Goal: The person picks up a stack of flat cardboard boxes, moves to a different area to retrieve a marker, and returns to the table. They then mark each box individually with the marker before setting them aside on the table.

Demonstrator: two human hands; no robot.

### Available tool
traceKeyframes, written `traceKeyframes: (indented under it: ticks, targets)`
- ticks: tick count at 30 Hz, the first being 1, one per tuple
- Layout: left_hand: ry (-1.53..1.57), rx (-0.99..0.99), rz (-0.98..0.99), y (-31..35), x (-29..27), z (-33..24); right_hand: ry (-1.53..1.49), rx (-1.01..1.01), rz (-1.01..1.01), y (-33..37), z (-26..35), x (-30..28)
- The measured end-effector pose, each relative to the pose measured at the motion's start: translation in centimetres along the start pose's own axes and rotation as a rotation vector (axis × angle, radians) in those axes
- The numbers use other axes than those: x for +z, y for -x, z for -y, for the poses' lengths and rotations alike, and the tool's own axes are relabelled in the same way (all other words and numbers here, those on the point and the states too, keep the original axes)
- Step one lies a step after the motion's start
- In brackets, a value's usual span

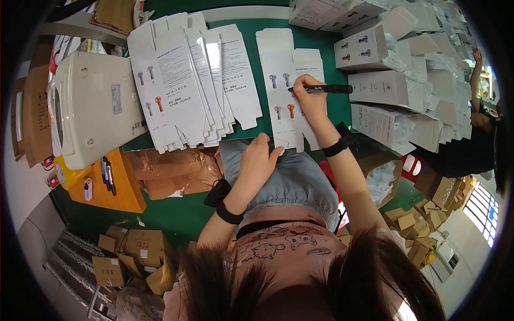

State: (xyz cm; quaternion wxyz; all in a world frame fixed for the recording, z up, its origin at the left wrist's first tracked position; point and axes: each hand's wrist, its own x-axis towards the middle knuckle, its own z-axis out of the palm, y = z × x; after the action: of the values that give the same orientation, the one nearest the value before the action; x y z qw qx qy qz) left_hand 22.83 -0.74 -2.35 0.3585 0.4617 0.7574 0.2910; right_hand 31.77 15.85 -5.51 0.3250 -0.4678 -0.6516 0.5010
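Observation:
My right hand point(309, 96) is closed round a black marker pen point(337, 89), its tip at a small printed picture on a flat white carton blank point(284, 115). That blank lies on the green table in front of me, with pictures of small handheld devices, one of them orange. At its lower left edge is my left hand point(258, 158), fingers partly bent, thumb apart and near the carton's bottom flap; nothing shows in it. Left of the blank lies a fanned stack of similar flat cartons point(184, 85).
Folded white boxes point(361, 48) stuffed with clear plastic bags stand in rows on the right. A cream-coloured machine point(99, 109) is at the left, near an orange board point(115, 182) with several pens. Brown cartons point(142, 249) lie on the floor. A person in dark clothes point(458, 147) is at far right.

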Motion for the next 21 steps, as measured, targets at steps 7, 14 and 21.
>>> traceKeyframes:
  ticks: [7,14,21]
  targets:
    - [0.193,-0.030,-0.004,-0.7,2.9,1.4,0.002,-0.008,-0.011,0.4,0.3,-0.7]
    - [0.176,-0.023,-0.038,-1.4,2.8,1.9,0.103,-0.081,0.036,4.8,1.5,-2.0]
    - [0.249,-0.071,0.040,-1.7,2.4,1.4,0.124,0.003,0.208,8.1,0.4,-1.3]
